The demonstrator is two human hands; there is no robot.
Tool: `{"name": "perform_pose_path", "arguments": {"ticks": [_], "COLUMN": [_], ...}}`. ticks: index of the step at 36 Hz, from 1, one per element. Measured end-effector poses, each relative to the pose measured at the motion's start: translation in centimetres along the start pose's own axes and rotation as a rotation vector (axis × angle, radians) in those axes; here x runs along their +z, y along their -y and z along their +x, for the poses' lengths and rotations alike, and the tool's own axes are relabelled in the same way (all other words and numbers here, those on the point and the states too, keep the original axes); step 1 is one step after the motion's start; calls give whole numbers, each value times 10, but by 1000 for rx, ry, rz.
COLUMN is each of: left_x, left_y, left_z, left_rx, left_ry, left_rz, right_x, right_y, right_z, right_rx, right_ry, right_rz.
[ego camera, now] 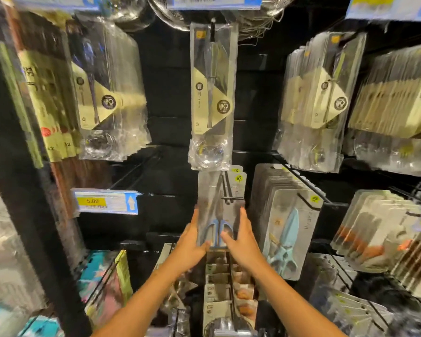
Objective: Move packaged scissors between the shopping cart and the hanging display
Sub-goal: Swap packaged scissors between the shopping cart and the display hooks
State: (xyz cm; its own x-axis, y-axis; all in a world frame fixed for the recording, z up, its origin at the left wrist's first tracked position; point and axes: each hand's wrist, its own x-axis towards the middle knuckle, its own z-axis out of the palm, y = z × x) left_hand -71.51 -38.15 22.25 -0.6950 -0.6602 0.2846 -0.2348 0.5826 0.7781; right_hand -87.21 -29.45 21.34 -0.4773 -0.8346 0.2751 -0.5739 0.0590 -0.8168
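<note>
A packaged pair of scissors (218,207) with blue handles stands upright in front of a black display hook (229,190) at the centre of the hanging display. My left hand (192,235) grips the pack's left edge and my right hand (243,235) grips its right edge, thumbs over the front near the handles. The top of the pack sits at the hook, with similar packs hanging just behind it. The shopping cart is out of view.
To the right hangs a row of light-blue scissors packs (283,239). A packaged ladle (212,93) hangs directly above. More packaged utensils fill hooks on both sides and below. A yellow price tag (105,203) juts out at the left.
</note>
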Motion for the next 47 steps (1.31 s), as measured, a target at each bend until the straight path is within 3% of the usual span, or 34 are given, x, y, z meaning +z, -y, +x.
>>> {"name": "perform_pose_path", "arguments": {"ticks": [10, 18, 23, 37, 47], "left_x": [2, -5, -11, -13, -5], "left_y": [14, 26, 28, 46, 27], "left_z": [26, -3, -37, -149, -259], "left_rx": [0, -203, -107, 100, 57], "left_ry": [-32, -4, 24, 75, 59], "left_rz": [38, 224, 276, 376, 384], "right_x": [7, 4, 1, -9, -15], "right_y": [-13, -24, -19, -1, -3], "right_z": [29, 9, -21, -137, -228], "right_rx": [37, 63, 52, -30, -87], "right_ry": [-17, 29, 47, 301, 489], "right_rz": [-8, -56, -152, -379, -360]}}
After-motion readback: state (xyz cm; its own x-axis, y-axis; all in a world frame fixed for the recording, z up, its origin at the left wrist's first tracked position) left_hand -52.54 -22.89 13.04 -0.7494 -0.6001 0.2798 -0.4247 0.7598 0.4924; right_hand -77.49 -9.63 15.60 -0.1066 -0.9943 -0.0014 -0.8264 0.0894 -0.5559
